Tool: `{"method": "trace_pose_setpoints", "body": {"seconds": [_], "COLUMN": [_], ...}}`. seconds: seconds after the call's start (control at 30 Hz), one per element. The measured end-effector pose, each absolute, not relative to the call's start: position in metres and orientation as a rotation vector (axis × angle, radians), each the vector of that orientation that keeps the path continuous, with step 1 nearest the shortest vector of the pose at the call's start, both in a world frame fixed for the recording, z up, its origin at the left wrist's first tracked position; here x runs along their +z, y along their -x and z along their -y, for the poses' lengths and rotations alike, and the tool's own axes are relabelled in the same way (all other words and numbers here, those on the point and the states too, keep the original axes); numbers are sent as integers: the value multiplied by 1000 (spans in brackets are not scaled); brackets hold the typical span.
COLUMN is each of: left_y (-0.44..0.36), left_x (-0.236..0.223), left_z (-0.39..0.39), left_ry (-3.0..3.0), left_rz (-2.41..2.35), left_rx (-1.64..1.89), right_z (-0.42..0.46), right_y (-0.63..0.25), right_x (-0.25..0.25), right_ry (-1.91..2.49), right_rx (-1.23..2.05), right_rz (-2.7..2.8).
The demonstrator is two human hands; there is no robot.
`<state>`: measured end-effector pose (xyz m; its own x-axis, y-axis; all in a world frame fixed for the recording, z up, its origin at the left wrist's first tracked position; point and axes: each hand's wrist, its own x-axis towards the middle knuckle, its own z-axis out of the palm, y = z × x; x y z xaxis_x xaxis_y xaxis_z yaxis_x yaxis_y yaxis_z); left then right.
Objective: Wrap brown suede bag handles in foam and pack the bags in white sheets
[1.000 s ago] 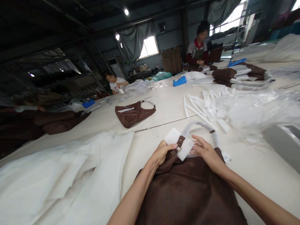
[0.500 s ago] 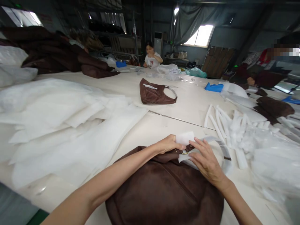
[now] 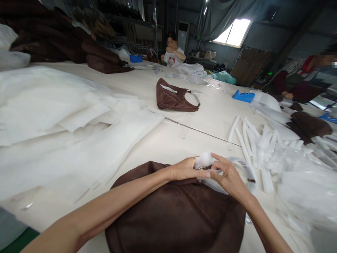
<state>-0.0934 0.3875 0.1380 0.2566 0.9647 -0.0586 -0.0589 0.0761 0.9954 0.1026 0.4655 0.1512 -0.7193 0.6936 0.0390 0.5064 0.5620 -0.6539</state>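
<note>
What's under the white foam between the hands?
A sliver of brass-coloured buckle and some brown strap show at the lower edge of the white foam. The rest is covered by foam, left hand and right hand.

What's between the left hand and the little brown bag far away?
The head view shows white tabletop between the left hand and the far bag, crossed by a thin dark seam, with maybe a faint scrap.
</note>
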Motion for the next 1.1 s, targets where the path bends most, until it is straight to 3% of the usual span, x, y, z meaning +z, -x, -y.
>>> {"method": "trace_pose_setpoints", "body": {"seconds": [0.37,0.53,0.67,0.9,1.1], "left_y": [92,93,92,93,96], "left_x": [137,140,142,139,130], "left_z": [-388,-388,-387,-383,-383], "left_ry": [-1114,-1117,-1087,-996,-954], "left_rz": [-866,-833,-832,-849,-879], "left_rx": [963,946,936,1053,1050], "right_z": [-520,-531,-526,-516,-514], "right_y": [-121,-107,-100,-117,-119], "right_x": [171,181,176,164,161], "right_ry": [1077,636,599,802,575], "right_rx": [1581,2063,2328,2030,1833], "right_rz": [2500,2522,2283,2232,2429]}}
